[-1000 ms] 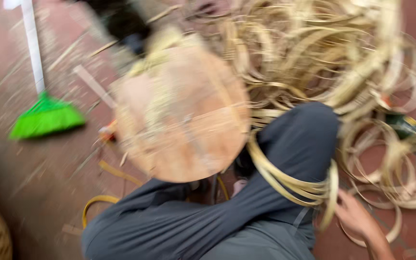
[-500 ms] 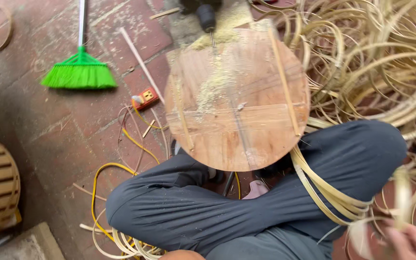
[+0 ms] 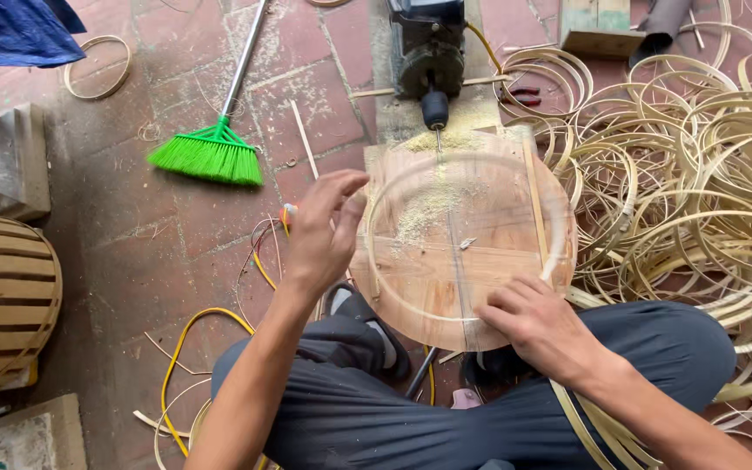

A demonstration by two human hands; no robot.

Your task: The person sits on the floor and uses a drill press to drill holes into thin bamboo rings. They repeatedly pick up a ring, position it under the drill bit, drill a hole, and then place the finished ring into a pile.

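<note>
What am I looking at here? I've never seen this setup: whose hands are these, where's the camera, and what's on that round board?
The camera sits on a person's head and looks down, so both hands are that person's own; they sit cross-legged on a brick floor. In front of the knees is a round wooden board dusted with sawdust. A thin bamboo hoop lies on it. The right hand presses on the board's near edge, fingers at the hoop. The left hand hovers open at the board's left rim, holding nothing. Beyond the board stands a motor with a drill bit. To the right lies a pile of bamboo hoops; to the left, a green broom.
</note>
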